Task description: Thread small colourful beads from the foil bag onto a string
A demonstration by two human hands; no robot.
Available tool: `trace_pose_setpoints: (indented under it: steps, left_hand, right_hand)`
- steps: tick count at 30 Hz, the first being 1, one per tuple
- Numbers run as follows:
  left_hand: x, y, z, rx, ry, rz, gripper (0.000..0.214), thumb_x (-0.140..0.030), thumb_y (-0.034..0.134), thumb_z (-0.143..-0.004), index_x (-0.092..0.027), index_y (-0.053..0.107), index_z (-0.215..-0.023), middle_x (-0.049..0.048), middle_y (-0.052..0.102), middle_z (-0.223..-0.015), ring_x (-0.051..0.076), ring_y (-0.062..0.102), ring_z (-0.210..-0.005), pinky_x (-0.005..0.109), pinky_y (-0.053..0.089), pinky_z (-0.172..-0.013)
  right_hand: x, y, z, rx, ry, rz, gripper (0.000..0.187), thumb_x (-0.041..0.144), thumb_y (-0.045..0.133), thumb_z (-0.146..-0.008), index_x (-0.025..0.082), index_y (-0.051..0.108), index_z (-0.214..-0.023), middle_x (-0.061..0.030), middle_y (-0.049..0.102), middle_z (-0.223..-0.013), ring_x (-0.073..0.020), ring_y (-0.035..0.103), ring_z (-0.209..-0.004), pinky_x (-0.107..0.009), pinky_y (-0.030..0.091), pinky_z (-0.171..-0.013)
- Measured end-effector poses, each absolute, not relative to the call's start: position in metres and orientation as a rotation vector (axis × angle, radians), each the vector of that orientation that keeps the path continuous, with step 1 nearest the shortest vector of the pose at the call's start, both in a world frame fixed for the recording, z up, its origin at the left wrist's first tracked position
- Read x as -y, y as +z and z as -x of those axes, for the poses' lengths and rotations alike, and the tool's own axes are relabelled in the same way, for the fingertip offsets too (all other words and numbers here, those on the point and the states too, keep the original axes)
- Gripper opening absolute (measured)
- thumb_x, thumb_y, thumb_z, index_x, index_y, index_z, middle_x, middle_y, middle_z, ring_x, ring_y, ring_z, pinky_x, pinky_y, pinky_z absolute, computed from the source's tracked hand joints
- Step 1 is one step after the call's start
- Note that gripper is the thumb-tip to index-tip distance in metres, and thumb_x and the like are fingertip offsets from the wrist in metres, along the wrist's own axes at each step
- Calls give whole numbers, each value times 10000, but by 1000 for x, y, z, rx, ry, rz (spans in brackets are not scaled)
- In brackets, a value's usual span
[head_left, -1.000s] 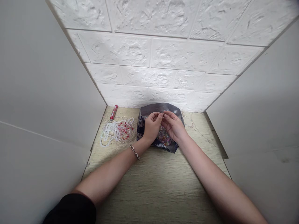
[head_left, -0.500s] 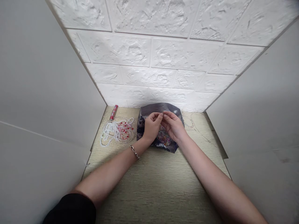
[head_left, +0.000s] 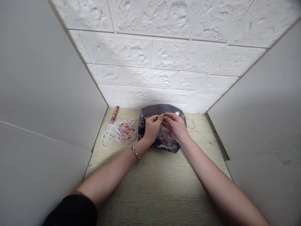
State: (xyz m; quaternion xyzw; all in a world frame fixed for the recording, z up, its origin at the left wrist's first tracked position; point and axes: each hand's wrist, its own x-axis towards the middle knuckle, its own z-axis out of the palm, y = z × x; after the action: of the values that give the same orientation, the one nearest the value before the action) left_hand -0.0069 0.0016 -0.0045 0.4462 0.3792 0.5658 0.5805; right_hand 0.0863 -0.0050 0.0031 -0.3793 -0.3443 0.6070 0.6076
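My left hand [head_left: 153,127] and my right hand [head_left: 176,127] meet fingertip to fingertip over an open dark bag [head_left: 160,110]. Small multicoloured beads [head_left: 165,138] lie inside the bag, partly covered by my hands. Both hands are closed in a pinch, thumb against forefinger. Whatever sits between the fingertips is too small to make out. A thin beaded strand [head_left: 192,125] and a fine thread [head_left: 204,137] lie on the table to the right of the bag. A chain bracelet [head_left: 135,152] circles my left wrist.
Left of the bag is a heap of white, clear, pink and red bead strands [head_left: 117,133]. A red tube [head_left: 115,113] lies behind the heap. The pale wooden table [head_left: 155,188] is bounded by a white brick-pattern wall [head_left: 164,56] and grey side panels.
The hands stay almost in place, with slight shifts at the fingertips and in the right hand's fingers. The bag and bead strands look the same.
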Motion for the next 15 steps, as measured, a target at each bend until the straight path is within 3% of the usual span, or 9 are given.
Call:
trace_pose_setpoints:
  steps: [7,15]
  left_hand:
    - [-2,-6,6,-867,1288,-1028,270,-398,546,-653,-130,534,-621,-90,293,-359,12,228,-309,183,174,-335]
    - [0,-7,5,-792,1249,-991,237,-365,533,-666,-139,500,-605,-97,253,-367,8,214,-293,170,179,-320]
  right_hand:
    - [0,8,-100,1173,1217,1112,119,300,573,-651,214,622,-717,3,604,-698,-122,551,-665,-293,445,-662]
    - [7,25,-107,1800,333,1256,137,230,449,-751,210,575,-702,-9,561,-701,-136,494,-702,-268,359,-651]
